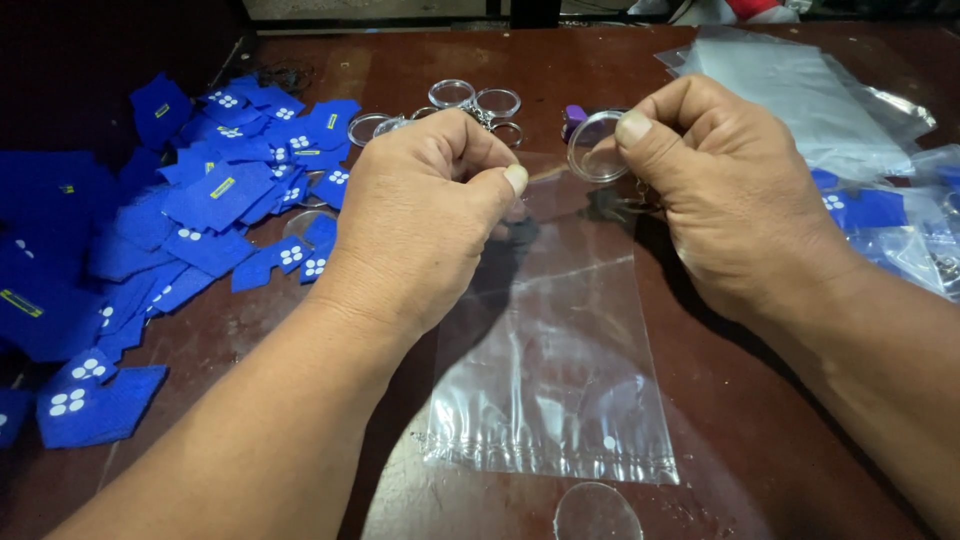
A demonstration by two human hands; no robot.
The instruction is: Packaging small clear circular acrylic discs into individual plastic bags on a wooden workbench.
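My left hand (425, 215) pinches the upper edge of a clear plastic bag (560, 370) that hangs down over the dark brown table (760, 440). My right hand (725, 195) holds a clear round keychain case (597, 147) between thumb and fingers, right at the bag's open top. A small metal ring and chain dangle under that hand, partly hidden. A clear round disc (597, 512) lies on the table just below the bag's sealed bottom.
A heap of blue fabric patches (190, 220) with white dots covers the left of the table. Several clear round cases with rings (470, 100) lie at the back centre. Clear bags (800, 90) and filled packets (880, 225) sit on the right.
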